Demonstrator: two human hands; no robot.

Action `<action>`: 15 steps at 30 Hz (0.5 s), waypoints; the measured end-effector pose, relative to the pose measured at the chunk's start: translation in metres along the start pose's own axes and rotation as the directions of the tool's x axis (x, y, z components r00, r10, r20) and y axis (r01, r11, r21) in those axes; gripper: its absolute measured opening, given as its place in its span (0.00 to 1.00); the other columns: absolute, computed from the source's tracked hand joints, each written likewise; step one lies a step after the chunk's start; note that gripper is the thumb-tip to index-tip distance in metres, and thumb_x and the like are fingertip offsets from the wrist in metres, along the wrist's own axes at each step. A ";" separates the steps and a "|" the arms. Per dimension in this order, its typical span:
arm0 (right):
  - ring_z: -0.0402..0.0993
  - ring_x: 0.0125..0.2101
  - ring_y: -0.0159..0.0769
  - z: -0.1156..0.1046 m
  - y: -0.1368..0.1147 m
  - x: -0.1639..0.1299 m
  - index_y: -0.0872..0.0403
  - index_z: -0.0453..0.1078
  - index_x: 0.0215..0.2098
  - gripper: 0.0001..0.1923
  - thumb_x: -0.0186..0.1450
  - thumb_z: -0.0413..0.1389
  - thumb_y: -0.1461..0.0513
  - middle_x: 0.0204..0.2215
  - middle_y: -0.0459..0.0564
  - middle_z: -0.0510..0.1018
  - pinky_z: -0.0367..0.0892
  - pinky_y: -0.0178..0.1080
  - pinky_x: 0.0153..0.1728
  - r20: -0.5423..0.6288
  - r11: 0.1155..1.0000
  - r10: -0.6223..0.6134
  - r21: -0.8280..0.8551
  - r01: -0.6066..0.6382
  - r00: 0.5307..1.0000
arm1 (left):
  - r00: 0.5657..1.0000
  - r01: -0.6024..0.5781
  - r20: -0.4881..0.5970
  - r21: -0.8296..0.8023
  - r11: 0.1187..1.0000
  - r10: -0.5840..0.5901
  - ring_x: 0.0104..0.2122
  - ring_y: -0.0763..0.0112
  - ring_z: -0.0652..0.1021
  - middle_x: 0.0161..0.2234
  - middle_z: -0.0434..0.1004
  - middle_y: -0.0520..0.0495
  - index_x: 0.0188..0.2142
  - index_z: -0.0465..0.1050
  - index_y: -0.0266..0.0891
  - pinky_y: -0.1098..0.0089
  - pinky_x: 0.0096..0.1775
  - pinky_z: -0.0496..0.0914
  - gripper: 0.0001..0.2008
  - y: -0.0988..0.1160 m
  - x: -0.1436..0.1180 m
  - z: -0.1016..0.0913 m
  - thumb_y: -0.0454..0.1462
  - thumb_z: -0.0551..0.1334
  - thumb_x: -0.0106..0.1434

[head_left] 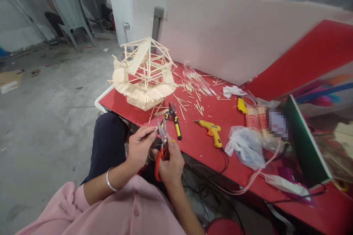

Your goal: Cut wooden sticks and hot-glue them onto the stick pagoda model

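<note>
the stick house [143,75] on the red table [198,143] looks mostly built, its roof partly open. the right hand [169,165] grips red-handled snips [162,147], blades parted; left hand [140,143] fingers pinch a thin stick [156,129] at the blades. loose sticks [193,95] remain.

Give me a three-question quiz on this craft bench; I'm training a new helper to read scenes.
1. True or false: the right hand holds the red-handled scissors.
2. What lies nearest the yellow glue gun? A) black-and-yellow pliers B) stick model house C) grey chair
3. Fill in: the left hand pinches a thin ____ at the scissor blades.

Key: 1 true; 2 A; 3 stick, as far as the view shows.
</note>
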State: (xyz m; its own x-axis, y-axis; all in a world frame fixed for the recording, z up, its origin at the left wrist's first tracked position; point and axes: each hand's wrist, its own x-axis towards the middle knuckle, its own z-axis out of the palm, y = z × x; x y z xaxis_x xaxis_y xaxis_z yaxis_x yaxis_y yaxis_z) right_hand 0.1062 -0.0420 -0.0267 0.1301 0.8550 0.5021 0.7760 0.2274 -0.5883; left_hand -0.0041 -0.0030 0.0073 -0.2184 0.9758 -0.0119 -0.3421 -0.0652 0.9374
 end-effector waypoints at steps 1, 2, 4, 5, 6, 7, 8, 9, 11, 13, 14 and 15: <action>0.72 0.29 0.34 0.000 0.001 0.000 0.56 0.65 0.57 0.26 0.64 0.55 0.53 0.34 0.52 0.75 0.69 0.36 0.32 -0.003 1.000 0.021 0.012 -0.021 1.000 | 1.000 -0.003 -0.016 0.005 1.000 0.003 0.30 0.73 0.74 0.32 0.76 0.47 0.33 0.82 0.38 0.74 0.31 0.70 0.09 0.000 0.001 0.000 0.39 0.72 0.52; 0.72 0.30 0.34 0.000 0.002 -0.001 0.56 0.65 0.57 0.26 0.65 0.55 0.53 0.35 0.52 0.75 0.70 0.36 0.32 -0.002 0.999 0.041 0.021 -0.041 0.999 | 1.000 -0.003 -0.025 0.006 1.000 0.003 0.31 0.73 0.74 0.32 0.76 0.47 0.33 0.82 0.38 0.74 0.31 0.70 0.09 -0.001 0.002 0.000 0.39 0.72 0.52; 0.72 0.29 0.34 0.000 0.005 -0.001 0.57 0.65 0.58 0.25 0.65 0.55 0.55 0.35 0.52 0.76 0.70 0.37 0.33 0.010 0.997 0.068 0.027 -0.069 0.998 | 1.000 0.009 -0.028 -0.003 1.000 -0.009 0.30 0.74 0.74 0.32 0.76 0.47 0.34 0.82 0.39 0.75 0.30 0.70 0.10 -0.002 0.003 -0.001 0.39 0.72 0.52; 0.72 0.29 0.34 0.000 0.006 -0.002 0.57 0.65 0.58 0.25 0.65 0.55 0.56 0.34 0.52 0.75 0.70 0.36 0.33 0.016 0.997 0.075 0.025 -0.076 0.997 | 0.999 0.018 -0.026 -0.011 1.000 -0.018 0.29 0.75 0.74 0.31 0.76 0.48 0.34 0.82 0.39 0.75 0.30 0.70 0.10 -0.003 0.003 -0.002 0.39 0.72 0.52; 0.71 0.28 0.33 0.000 0.007 -0.002 0.56 0.65 0.58 0.24 0.65 0.55 0.57 0.34 0.51 0.75 0.70 0.36 0.32 0.022 0.997 0.074 0.019 -0.074 0.997 | 0.999 0.030 -0.022 -0.020 0.999 -0.031 0.28 0.75 0.73 0.31 0.76 0.48 0.34 0.81 0.39 0.76 0.29 0.69 0.10 -0.004 0.003 -0.002 0.39 0.72 0.52; 0.71 0.27 0.33 0.000 0.007 -0.003 0.56 0.65 0.58 0.24 0.65 0.54 0.58 0.33 0.50 0.74 0.70 0.36 0.31 0.025 0.998 0.067 0.011 -0.067 0.997 | 0.999 0.049 -0.018 -0.032 0.998 -0.049 0.27 0.76 0.73 0.31 0.76 0.48 0.34 0.81 0.39 0.76 0.28 0.68 0.10 -0.004 0.003 -0.003 0.39 0.72 0.52; 0.70 0.27 0.32 0.000 0.006 -0.003 0.55 0.65 0.58 0.24 0.64 0.54 0.59 0.32 0.49 0.74 0.69 0.35 0.31 0.027 0.998 0.057 -0.002 -0.057 0.998 | 0.997 0.074 -0.015 -0.048 0.996 -0.075 0.26 0.77 0.72 0.30 0.76 0.49 0.34 0.81 0.38 0.77 0.26 0.67 0.10 -0.005 0.003 -0.003 0.39 0.72 0.52; 0.70 0.27 0.33 0.001 0.006 -0.004 0.54 0.65 0.58 0.24 0.64 0.54 0.60 0.31 0.49 0.73 0.69 0.35 0.30 0.028 0.999 0.045 -0.019 -0.045 0.999 | 0.994 0.103 -0.012 -0.068 0.992 -0.104 0.24 0.79 0.71 0.29 0.75 0.49 0.34 0.81 0.38 0.77 0.25 0.66 0.11 -0.005 0.003 -0.003 0.40 0.71 0.52; 0.70 0.28 0.34 0.002 0.004 -0.004 0.54 0.65 0.59 0.24 0.63 0.53 0.61 0.31 0.48 0.72 0.68 0.35 0.30 0.026 0.998 0.018 -0.053 -0.016 1.000 | 0.988 0.156 -0.008 -0.107 0.982 -0.157 0.21 0.81 0.68 0.28 0.74 0.51 0.34 0.81 0.38 0.78 0.23 0.64 0.10 -0.004 0.003 -0.002 0.41 0.71 0.53; 0.71 0.30 0.35 0.004 0.001 -0.004 0.53 0.64 0.59 0.25 0.63 0.53 0.61 0.32 0.49 0.72 0.68 0.36 0.31 0.018 0.996 -0.004 -0.086 0.005 1.000 | 0.986 0.165 0.000 -0.133 0.977 -0.167 0.20 0.82 0.67 0.27 0.72 0.52 0.32 0.80 0.38 0.78 0.23 0.63 0.10 -0.003 0.003 -0.001 0.41 0.71 0.52; 0.71 0.31 0.35 0.004 0.000 -0.004 0.53 0.64 0.59 0.26 0.63 0.54 0.61 0.33 0.50 0.72 0.68 0.36 0.32 0.014 0.995 -0.011 -0.102 0.012 1.000 | 0.990 0.143 -0.003 -0.128 0.981 -0.144 0.21 0.82 0.67 0.27 0.72 0.52 0.32 0.80 0.38 0.78 0.23 0.64 0.10 -0.002 0.003 0.000 0.41 0.71 0.52; 0.71 0.32 0.36 0.005 -0.001 -0.003 0.53 0.64 0.59 0.26 0.62 0.54 0.61 0.33 0.50 0.72 0.68 0.36 0.32 0.008 0.993 -0.016 -0.117 0.016 1.000 | 0.994 0.108 -0.009 -0.112 0.988 -0.109 0.21 0.81 0.67 0.26 0.72 0.52 0.31 0.80 0.38 0.77 0.24 0.64 0.10 -0.002 0.003 0.000 0.41 0.72 0.51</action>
State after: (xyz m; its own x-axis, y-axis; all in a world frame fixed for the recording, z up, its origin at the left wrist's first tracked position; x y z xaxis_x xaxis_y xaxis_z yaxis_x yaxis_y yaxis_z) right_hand 0.1018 -0.0427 -0.0309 0.1129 0.8551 0.5060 0.8452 0.1851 -0.5014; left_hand -0.0039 -0.0002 0.0056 -0.1875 0.9752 -0.1172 -0.4638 0.0173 0.8858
